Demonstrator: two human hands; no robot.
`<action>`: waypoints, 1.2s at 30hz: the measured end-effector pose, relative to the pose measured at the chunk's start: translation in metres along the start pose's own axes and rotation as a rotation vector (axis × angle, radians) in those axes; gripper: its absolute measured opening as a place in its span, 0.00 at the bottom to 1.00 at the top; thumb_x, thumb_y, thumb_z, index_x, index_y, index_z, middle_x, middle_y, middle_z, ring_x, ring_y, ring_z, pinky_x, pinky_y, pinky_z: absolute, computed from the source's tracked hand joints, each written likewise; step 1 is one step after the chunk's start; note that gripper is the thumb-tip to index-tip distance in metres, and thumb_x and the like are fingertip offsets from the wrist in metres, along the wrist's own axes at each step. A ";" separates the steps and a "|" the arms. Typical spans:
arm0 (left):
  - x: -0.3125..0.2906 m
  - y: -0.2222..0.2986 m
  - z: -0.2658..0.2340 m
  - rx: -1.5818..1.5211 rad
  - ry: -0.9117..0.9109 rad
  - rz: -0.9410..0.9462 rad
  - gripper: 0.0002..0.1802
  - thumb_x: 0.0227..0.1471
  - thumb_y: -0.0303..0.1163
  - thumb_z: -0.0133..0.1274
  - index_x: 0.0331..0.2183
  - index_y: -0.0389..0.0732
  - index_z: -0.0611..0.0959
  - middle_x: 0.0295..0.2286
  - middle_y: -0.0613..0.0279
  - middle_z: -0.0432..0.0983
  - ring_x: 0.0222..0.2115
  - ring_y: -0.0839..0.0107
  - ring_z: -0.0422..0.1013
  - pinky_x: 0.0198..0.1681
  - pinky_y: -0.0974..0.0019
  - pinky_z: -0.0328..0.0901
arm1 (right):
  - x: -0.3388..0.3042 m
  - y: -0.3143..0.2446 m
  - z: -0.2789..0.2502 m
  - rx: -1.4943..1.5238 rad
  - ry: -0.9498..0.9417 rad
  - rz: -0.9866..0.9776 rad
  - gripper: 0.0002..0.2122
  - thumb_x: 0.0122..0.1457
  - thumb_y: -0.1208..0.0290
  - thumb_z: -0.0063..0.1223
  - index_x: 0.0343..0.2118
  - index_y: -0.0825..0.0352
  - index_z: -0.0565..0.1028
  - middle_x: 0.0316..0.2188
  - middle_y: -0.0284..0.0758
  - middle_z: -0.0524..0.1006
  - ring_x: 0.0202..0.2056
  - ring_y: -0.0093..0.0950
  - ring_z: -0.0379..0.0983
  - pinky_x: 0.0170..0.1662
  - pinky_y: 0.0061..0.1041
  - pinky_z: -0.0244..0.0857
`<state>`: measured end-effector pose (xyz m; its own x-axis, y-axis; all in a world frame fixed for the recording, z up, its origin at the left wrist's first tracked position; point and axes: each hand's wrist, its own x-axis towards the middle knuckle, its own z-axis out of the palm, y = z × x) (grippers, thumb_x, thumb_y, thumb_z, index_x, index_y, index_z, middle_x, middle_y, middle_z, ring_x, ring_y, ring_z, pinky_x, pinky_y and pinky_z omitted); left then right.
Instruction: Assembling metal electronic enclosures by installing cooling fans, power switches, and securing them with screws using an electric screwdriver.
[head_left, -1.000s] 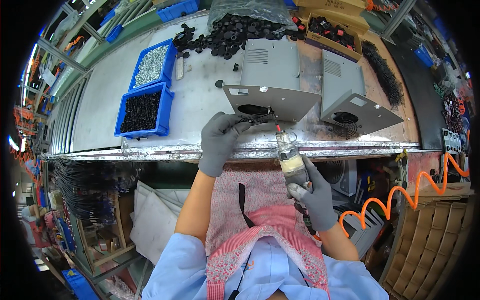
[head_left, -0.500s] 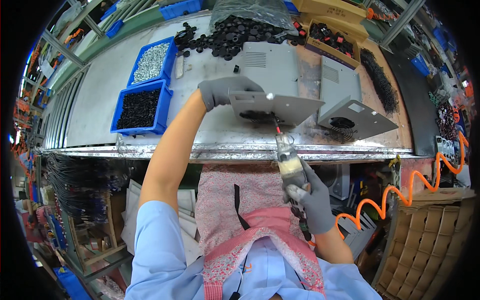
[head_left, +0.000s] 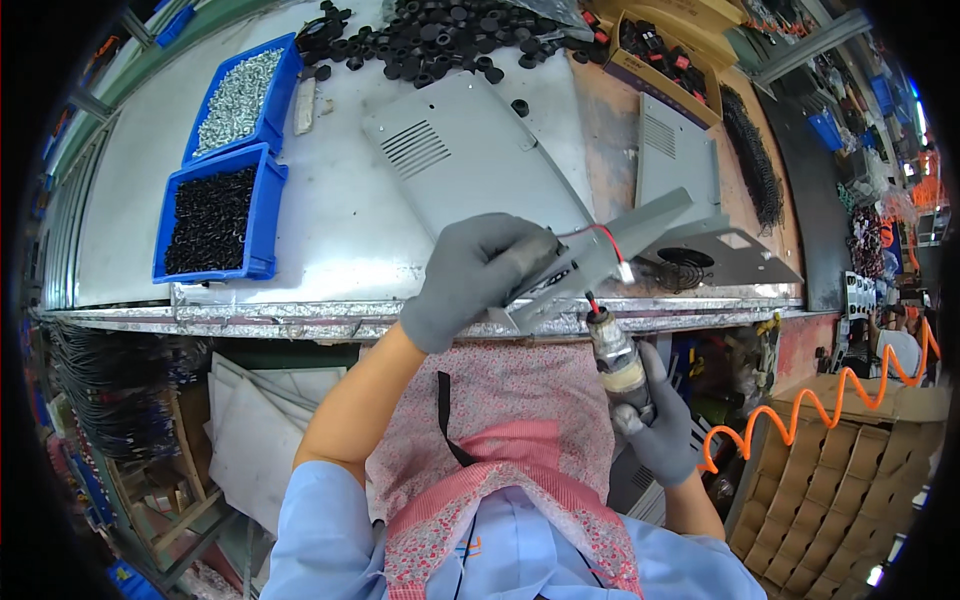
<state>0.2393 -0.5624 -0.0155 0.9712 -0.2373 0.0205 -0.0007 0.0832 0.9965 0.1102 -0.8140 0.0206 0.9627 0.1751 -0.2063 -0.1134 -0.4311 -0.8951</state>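
My left hand [head_left: 480, 265], in a grey glove, is closed on the edge of a grey metal panel [head_left: 642, 228], held tilted above the bench's front edge. A red wire [head_left: 610, 238] with a white connector [head_left: 627, 272] runs out beside the panel. My right hand [head_left: 665, 430], also gloved, is wrapped round an air screwdriver [head_left: 624, 372]. The tool's bit points up, close below the panel and seemingly apart from it. Behind my left hand a larger grey vented cover [head_left: 480, 150] lies on the bench, partly hidden by the hand and panel.
Blue bins of silver screws [head_left: 240, 100] and black screws [head_left: 210, 222] stand at the left. Loose black caps [head_left: 440, 40] lie at the back. Right of centre are another vented cover [head_left: 670, 155] and a panel with a fan [head_left: 688, 262]. An orange coiled hose [head_left: 800, 405] hangs at the right.
My left hand has come nearer and turned the panel, showing its red wire. The screwdriver has moved right and down, away from the panel's black part. The view has shifted.
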 end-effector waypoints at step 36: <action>0.000 0.001 0.002 0.084 -0.041 0.081 0.18 0.55 0.39 0.48 0.36 0.33 0.81 0.27 0.64 0.76 0.26 0.81 0.69 0.29 0.76 0.64 | 0.008 -0.020 -0.020 0.092 -0.133 -0.005 0.25 0.61 0.68 0.39 0.62 0.58 0.55 0.33 0.30 0.72 0.25 0.16 0.64 0.29 0.15 0.62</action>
<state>0.2390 -0.5644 -0.0146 0.9568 -0.2722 0.1023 -0.0999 0.0227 0.9947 0.1249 -0.8214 0.0450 0.9228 0.2957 -0.2468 -0.1363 -0.3484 -0.9274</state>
